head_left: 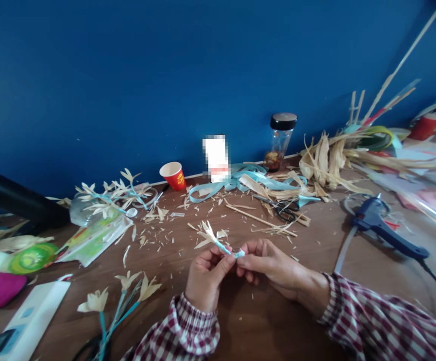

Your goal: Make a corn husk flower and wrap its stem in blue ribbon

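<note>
My left hand [208,275] pinches a small husk flower [210,234] by its stem, which is wrapped in light-blue tape. The pale petals point up and to the left. Close beside it, my right hand [266,265] has its thumb and forefinger closed on a light-blue tape end [239,253] at the bottom of that stem. In front of the hands lie pale husk scraps [221,234]. Three finished husk flowers [128,293] on blue stems stand at the lower left, and more blue-stemmed flowers [109,196] lie farther back.
A blue glue gun [387,225] with its cord rests at right. Light-blue ribbon [210,191], scissors [286,211] and dried husks [325,160] lie toward the wall. A red paper cup [178,179] and a lidded glass jar [278,145] stand there. A white power strip [37,316] is at left.
</note>
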`<state>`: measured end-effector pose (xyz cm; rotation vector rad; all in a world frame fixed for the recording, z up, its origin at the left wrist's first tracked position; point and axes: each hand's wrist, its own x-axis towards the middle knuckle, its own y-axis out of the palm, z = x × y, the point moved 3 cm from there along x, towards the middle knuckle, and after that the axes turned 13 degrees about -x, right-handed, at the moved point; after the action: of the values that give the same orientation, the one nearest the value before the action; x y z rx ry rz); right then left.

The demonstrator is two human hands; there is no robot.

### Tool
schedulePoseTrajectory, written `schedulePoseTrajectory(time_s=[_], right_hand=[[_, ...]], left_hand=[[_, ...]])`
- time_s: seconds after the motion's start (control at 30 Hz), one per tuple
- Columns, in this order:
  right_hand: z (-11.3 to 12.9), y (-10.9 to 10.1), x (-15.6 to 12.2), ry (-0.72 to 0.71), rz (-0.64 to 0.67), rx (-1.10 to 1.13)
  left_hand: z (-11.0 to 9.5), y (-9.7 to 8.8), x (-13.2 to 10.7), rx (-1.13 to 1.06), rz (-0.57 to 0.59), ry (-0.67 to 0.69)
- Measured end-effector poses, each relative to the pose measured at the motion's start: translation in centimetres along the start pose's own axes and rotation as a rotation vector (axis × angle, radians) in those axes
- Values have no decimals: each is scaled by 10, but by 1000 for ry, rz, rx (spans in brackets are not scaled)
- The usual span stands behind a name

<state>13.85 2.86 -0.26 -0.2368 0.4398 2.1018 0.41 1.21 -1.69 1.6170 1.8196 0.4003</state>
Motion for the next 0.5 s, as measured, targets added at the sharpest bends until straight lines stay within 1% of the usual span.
schedulePoseTrajectory(time_s=[0.13, 0.33, 0.5], right_hand=[[1, 1, 1, -1, -14, -30], [2, 1, 1, -34, -52, -112], [5, 0, 3, -100, -84, -262]], left_hand=[[-2, 4, -3, -3, -43, 16], [-1, -3, 0, -27, -90, 54], [-1, -3, 1, -27, -75, 52]])
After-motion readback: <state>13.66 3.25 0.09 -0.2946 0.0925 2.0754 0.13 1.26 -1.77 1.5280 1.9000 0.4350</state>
